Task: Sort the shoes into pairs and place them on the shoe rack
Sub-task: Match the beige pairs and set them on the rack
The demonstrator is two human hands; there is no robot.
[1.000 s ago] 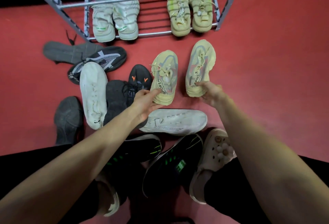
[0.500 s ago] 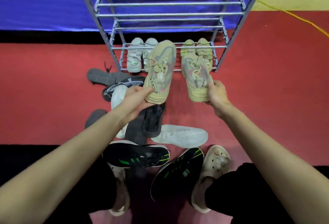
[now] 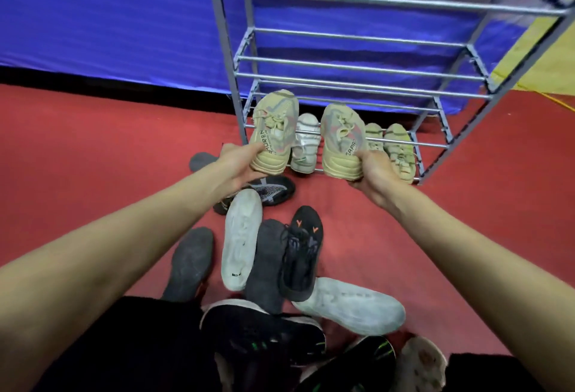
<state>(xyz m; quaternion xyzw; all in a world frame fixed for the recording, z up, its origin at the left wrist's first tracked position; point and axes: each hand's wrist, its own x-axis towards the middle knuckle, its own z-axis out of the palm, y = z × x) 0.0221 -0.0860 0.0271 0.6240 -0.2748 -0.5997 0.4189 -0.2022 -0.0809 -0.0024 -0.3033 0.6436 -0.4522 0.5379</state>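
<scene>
Since half a second back we've raised both beige sneakers, left hand (image 3: pixel 239 164) gripping one heel (image 3: pixel 273 130), right hand (image 3: pixel 370 173) the other (image 3: pixel 340 142), toes toward 12 o'clock, presumably for the shoe rack (image 3: pixel 357 61).

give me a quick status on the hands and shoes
Left hand grips one beige lace-up sneaker by the heel, right hand its mate. Both off the floor before grey metal shoe rack. Path unobstructed.

The left beige sneaker (image 3: pixel 273 133) reads "SHUREN"; the right beige sneaker (image 3: pixel 342 142) shows "SAPPO", partly hidden.
</scene>
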